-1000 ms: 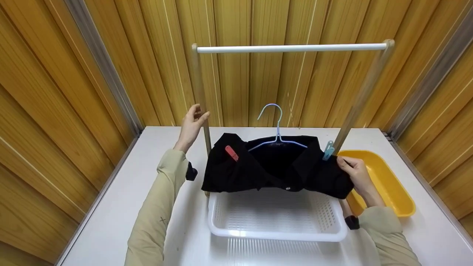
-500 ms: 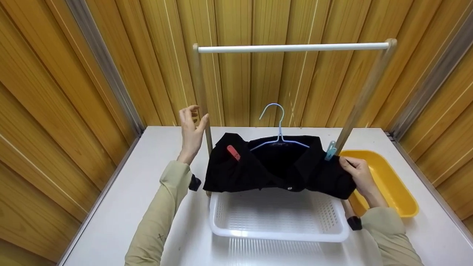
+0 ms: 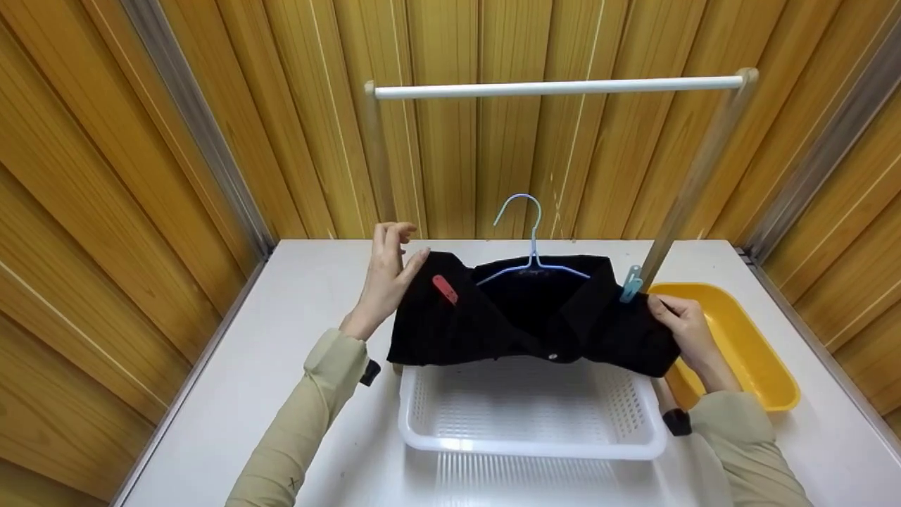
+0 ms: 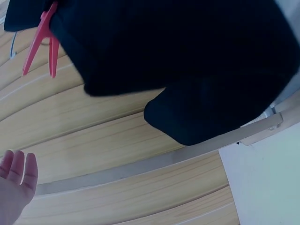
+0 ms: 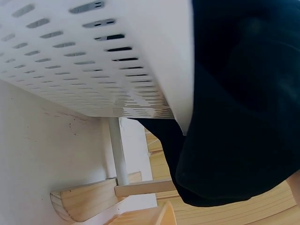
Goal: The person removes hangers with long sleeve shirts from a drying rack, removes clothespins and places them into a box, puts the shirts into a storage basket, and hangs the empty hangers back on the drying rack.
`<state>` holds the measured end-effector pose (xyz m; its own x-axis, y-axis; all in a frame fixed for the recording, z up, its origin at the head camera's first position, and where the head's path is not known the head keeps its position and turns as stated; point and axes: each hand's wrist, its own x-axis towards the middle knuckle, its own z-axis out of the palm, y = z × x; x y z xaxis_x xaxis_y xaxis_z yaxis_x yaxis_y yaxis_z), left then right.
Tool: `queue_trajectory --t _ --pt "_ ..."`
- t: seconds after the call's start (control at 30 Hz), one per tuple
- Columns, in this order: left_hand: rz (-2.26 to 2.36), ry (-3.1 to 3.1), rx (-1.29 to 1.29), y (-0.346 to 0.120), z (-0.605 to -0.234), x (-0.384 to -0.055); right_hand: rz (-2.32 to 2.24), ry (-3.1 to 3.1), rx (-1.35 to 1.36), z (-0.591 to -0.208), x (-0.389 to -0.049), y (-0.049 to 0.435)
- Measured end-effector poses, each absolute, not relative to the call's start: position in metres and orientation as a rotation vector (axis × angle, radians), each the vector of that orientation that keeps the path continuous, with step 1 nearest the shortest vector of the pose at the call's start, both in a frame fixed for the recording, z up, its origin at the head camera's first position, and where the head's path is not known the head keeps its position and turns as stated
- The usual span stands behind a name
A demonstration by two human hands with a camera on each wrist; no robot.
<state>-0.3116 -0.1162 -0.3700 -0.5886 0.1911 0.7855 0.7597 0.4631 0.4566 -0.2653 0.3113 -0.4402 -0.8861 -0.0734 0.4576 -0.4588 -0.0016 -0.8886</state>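
Observation:
A black collared shirt (image 3: 486, 331) hangs on a thin blue wire hanger (image 3: 534, 243), whose hook sticks up free of the rack's bar. One red clothespin (image 3: 445, 289) grips the shirt's left shoulder; a light-blue clothespin (image 3: 631, 284) sits on the right one. With thumb and fingers, my right hand (image 3: 686, 341) pinches the sleeve on the right. My left hand (image 3: 380, 282) is beside the left shoulder, fingers loosely bent, thumb overlapping the cloth's edge in the head view. The left wrist view shows that hand's fingers (image 4: 18, 168) apart from the shirt, with nothing in them.
A white perforated basket (image 3: 531, 447) stands below the shirt. Around it rises a wooden rack with a white bar (image 3: 556, 88). On the right lies a yellow tub (image 3: 757, 352). Wood-patterned walls (image 3: 507, 162) enclose the white table (image 3: 281, 317).
My left hand has come down from beside the rack's left post and moved right, to the shirt's left shoulder. The right hand keeps its hold on the sleeve.

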Motion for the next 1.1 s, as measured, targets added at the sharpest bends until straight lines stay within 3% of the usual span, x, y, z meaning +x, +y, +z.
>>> queue_trajectory --t 0.6,1.1 --pt "-1.223 -2.378 -0.875 -0.13 -0.411 -0.294 1.954 -1.98 0.543 -0.439 -0.261 0.31" --pt "-1.318 -2.43 -0.986 -0.122 -0.423 -0.284 1.974 -1.983 0.523 -0.44 -0.261 0.311"
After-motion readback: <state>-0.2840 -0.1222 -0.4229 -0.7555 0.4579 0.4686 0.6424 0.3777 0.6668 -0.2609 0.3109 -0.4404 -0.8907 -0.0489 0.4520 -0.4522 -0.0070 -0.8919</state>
